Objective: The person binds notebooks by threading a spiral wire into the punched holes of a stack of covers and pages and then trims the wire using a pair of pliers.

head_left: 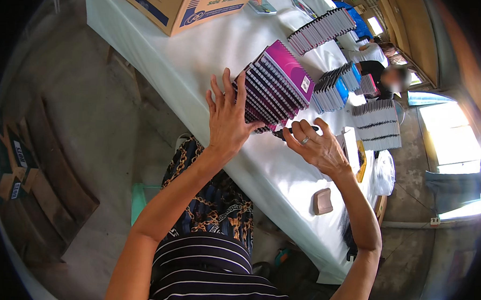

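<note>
A tilted stack of spiral notebooks with purple covers (278,87) rests on the white-covered table (201,62). My left hand (228,114) presses flat against the near end of that stack, fingers spread. My right hand (316,145), with a ring on one finger, is curled around a dark pen (287,132) just right of the stack's lower corner.
More rows of spiral notebooks lie further along the table: a long row (323,29), a blue-covered group (337,87) and white ones (378,124). A cardboard box (182,2) stands at the far end. Another person (386,76) sits beyond. A brown pad (322,201) lies near me.
</note>
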The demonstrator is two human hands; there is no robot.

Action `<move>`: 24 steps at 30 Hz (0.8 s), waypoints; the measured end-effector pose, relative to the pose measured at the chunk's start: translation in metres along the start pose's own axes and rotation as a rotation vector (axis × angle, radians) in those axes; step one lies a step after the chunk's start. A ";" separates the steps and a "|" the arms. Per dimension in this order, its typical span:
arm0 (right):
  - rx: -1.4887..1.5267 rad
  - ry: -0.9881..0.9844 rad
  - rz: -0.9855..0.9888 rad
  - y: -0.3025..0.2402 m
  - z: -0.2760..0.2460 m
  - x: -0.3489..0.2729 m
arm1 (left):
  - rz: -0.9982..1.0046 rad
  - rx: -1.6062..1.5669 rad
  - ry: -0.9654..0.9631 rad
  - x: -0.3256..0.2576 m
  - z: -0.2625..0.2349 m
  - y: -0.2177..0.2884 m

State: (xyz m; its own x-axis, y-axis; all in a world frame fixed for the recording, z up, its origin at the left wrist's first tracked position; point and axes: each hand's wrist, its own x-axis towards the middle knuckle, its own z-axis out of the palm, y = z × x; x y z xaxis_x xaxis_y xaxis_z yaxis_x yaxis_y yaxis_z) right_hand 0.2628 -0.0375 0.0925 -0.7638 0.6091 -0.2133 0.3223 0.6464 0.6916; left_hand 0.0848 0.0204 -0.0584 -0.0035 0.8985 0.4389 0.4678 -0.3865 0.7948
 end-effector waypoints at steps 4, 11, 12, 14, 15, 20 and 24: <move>0.024 -0.085 0.118 -0.017 -0.006 0.006 | 0.010 0.000 0.026 0.000 0.002 -0.003; 0.063 -0.111 0.324 -0.023 -0.031 0.022 | 0.024 0.009 0.019 0.001 -0.003 0.002; 0.102 -0.059 0.295 -0.013 -0.035 0.021 | 0.028 0.000 0.014 0.001 -0.003 0.004; 0.041 -0.040 0.239 -0.008 -0.031 0.014 | 0.027 -0.004 0.031 0.004 -0.001 0.004; 0.019 0.007 0.181 -0.004 -0.029 0.015 | 0.027 -0.005 0.040 0.005 -0.001 0.004; -0.100 -0.001 0.036 0.004 -0.011 0.011 | 0.007 0.000 0.014 0.005 0.002 0.005; -0.119 -0.017 0.053 -0.008 -0.014 0.013 | -0.007 -0.008 0.028 0.005 0.003 0.006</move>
State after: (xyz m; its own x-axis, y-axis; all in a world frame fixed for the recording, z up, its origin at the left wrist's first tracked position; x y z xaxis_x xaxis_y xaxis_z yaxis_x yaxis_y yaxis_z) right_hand 0.2426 -0.0414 0.0938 -0.7376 0.6494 -0.1850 0.2928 0.5545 0.7790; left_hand 0.0904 0.0231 -0.0524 -0.0311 0.8951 0.4447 0.4605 -0.3821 0.8012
